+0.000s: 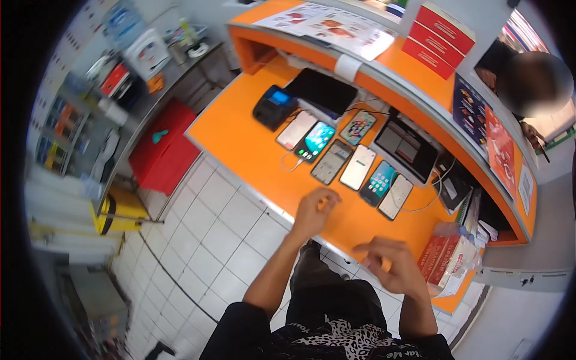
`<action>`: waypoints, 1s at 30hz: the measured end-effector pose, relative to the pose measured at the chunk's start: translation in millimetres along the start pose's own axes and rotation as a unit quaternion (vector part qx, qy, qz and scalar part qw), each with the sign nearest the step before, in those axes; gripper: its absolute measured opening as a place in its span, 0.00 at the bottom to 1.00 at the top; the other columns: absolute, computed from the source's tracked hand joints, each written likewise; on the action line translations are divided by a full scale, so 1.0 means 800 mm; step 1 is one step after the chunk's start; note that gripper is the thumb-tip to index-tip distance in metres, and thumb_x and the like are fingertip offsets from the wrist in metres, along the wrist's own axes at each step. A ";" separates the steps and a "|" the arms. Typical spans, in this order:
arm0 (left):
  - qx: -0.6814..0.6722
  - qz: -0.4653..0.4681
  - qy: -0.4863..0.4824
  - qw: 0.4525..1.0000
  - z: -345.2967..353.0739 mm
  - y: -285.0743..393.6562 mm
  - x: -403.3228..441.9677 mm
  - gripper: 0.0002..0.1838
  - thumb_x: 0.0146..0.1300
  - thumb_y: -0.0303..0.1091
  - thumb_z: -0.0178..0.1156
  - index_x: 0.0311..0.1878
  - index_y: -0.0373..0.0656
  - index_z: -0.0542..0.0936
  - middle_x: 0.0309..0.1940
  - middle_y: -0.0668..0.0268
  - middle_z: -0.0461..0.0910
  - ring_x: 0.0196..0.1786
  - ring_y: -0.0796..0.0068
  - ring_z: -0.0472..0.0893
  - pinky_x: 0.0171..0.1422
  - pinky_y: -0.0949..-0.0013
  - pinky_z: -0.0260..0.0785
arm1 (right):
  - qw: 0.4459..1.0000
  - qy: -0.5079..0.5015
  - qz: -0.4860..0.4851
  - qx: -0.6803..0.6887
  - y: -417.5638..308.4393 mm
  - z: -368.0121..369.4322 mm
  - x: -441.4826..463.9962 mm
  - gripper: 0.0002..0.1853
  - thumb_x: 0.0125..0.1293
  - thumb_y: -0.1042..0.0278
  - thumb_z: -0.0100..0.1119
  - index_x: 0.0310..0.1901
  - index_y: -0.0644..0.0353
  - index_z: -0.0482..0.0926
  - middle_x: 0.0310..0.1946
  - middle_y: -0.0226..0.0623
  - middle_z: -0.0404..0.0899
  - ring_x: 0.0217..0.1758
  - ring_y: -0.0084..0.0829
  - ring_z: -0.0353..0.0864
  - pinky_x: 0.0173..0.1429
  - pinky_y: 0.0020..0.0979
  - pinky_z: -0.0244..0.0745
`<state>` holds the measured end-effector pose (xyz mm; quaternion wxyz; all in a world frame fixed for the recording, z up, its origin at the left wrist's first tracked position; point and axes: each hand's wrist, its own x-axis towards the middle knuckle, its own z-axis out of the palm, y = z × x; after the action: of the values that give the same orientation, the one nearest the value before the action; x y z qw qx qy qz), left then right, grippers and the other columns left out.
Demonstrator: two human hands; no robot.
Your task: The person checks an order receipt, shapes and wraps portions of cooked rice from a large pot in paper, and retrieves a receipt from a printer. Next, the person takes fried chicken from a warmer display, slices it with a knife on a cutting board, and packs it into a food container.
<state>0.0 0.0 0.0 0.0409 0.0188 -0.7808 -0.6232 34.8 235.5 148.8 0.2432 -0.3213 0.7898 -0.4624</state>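
Observation:
My left hand (pixel 315 213) hovers over the front edge of the orange counter (pixel 240 162), fingers loosely curled with a gap to the thumb, holding nothing. To its right, my right hand (pixel 390 264) is above the counter edge, fingers loosely extended and holding nothing visible. Beyond my hands lie several phones in rough rows. Nearest my left hand are a grey-screened phone (pixel 331 162) and a white-screened phone (pixel 358 167). Farther right are a phone showing app icons (pixel 378 183) and another light-screened phone (pixel 396 197). A phone with a bright teal screen (pixel 316 142) has a white cable attached.
A small black device with a blue screen (pixel 275 108) and a tablet (pixel 406 147) stand behind the phones. A red-and-white box (pixel 447 255) sits beside my right hand. Red boxes (pixel 439 39) top the raised shelf. Across the counter is another person (pixel 498 69).

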 end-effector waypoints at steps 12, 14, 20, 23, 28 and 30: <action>-0.109 -0.153 0.345 0.920 0.102 -0.035 -0.649 0.09 0.68 0.33 0.64 0.48 0.42 0.82 0.41 0.67 0.85 0.47 0.80 0.81 0.53 0.67 0.74 | 0.627 -0.415 -0.211 0.624 -0.018 0.270 -0.228 0.60 0.66 0.36 0.64 0.79 0.25 0.21 0.48 0.56 0.73 0.37 0.41 0.76 0.43 0.36 0.71; -0.133 -0.229 0.350 0.898 0.168 -0.027 -0.781 0.11 0.68 0.36 0.64 0.49 0.41 0.80 0.40 0.62 0.85 0.45 0.72 0.84 0.53 0.66 0.76 | 0.600 -0.471 -0.157 0.627 -0.057 0.337 -0.277 0.59 0.68 0.35 0.61 0.79 0.27 0.19 0.47 0.55 0.74 0.36 0.39 0.76 0.41 0.36 0.71; -0.055 -0.229 0.526 0.817 0.222 0.073 -1.058 0.14 0.67 0.37 0.64 0.49 0.38 0.79 0.43 0.61 0.86 0.47 0.65 0.85 0.54 0.61 0.76 | 0.618 -0.611 -0.112 0.482 -0.151 0.500 -0.447 0.57 0.64 0.37 0.66 0.81 0.55 0.40 0.42 0.48 0.76 0.38 0.34 0.76 0.43 0.33 0.71; -0.042 -0.196 0.590 0.782 0.243 0.095 -1.200 0.13 0.67 0.37 0.64 0.50 0.40 0.79 0.43 0.60 0.85 0.47 0.64 0.85 0.54 0.61 0.76 | 0.659 -0.619 -0.159 0.397 -0.208 0.583 -0.562 0.49 0.61 0.41 0.67 0.72 0.71 0.61 0.40 0.46 0.77 0.41 0.35 0.77 0.48 0.33 0.71; -0.077 -0.196 0.629 0.748 0.376 0.107 -1.518 0.16 0.69 0.40 0.64 0.55 0.43 0.79 0.51 0.65 0.83 0.53 0.70 0.83 0.57 0.61 0.75 | 0.664 -0.647 -0.131 0.352 -0.192 0.780 -0.824 0.36 0.63 0.49 0.66 0.63 0.69 0.70 0.36 0.40 0.77 0.39 0.31 0.74 0.43 0.32 0.69; -0.090 -0.222 0.695 0.678 0.451 0.123 -1.642 0.16 0.69 0.39 0.64 0.56 0.43 0.79 0.51 0.65 0.83 0.54 0.71 0.82 0.58 0.62 0.74 | 0.675 -0.662 -0.076 0.316 -0.195 0.880 -0.943 0.28 0.66 0.55 0.64 0.60 0.67 0.73 0.34 0.36 0.77 0.37 0.28 0.73 0.41 0.31 0.67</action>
<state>1278.6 478.5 -36.5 0.4339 0.6154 -0.4406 -0.4887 1067.8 326.9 32.8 0.7538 -0.5060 0.2017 -0.3676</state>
